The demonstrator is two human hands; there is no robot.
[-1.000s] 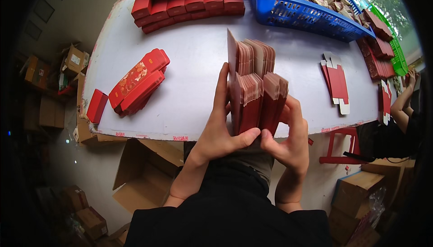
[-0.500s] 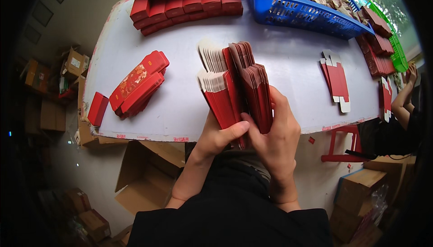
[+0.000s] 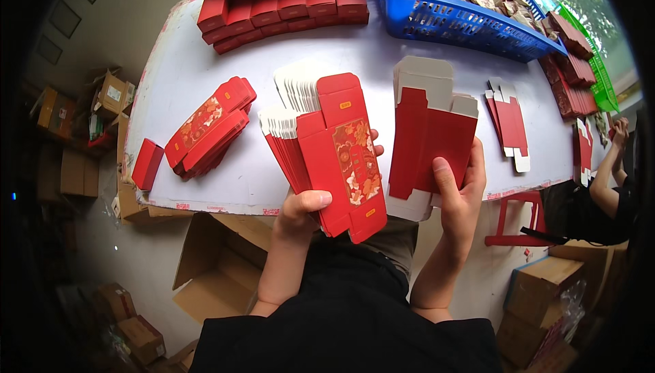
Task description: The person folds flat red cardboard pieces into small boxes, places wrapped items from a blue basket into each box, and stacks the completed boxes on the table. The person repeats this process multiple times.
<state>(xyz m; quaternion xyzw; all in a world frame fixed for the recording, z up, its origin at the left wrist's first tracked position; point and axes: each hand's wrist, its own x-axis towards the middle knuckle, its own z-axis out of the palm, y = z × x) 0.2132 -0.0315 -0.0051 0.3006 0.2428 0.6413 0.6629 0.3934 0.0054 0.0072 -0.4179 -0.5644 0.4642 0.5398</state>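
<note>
My left hand (image 3: 303, 209) grips a thick fanned stack of flat red box blanks (image 3: 351, 161), its thumb on top and fingertips showing past the right edge. The top blank turns its floral, gold-marked face up; white flaps spread at the far left of the stack. Apart from it, my right hand (image 3: 460, 196) holds a thinner bunch of red box blanks (image 3: 431, 134), thumb across the front, with white flaps at both ends. Left of my hands a pile of flattened red boxes (image 3: 211, 124) lies on the table, and a small red box (image 3: 148, 165) stands beside it.
Red boxes (image 3: 283, 8) stand in stacked rows at the back. A blue basket (image 3: 464, 25) holds many small wrapped packets. A few blanks (image 3: 510, 124) lie to the right. A co-worker's arm (image 3: 604, 158) shows at far right, near a red stool (image 3: 505, 219).
The blanks held together in both hands have been split into two bunches. My right hand has moved right with one; the left stack has turned its floral face up.
</note>
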